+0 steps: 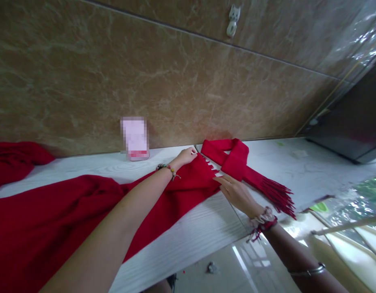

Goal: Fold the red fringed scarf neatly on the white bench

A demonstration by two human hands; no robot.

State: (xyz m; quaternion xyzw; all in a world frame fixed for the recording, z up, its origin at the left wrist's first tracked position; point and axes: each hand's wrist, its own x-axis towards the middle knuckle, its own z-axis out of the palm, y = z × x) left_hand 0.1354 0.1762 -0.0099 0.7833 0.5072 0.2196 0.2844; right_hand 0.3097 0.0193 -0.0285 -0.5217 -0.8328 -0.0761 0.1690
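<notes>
A long red scarf (93, 207) lies stretched over a white wood-grain tabletop (203, 232). My left hand (185, 157) pinches the scarf's far corner at its fringed end. My right hand (235, 191) pinches the near corner of the same end, fingers pressed together on the cloth. A second red scarf (236, 160), folded and with a long fringe (277, 195), lies just beyond my hands, touching the end that I hold.
A brown marble-tiled wall (163, 77) runs behind the table, with a small white cat-shaped hook (233, 19) on it. A pink and white pack (134, 138) leans against the wall. More red cloth (14, 160) lies at the far left. A dark panel (355, 122) stands at the right.
</notes>
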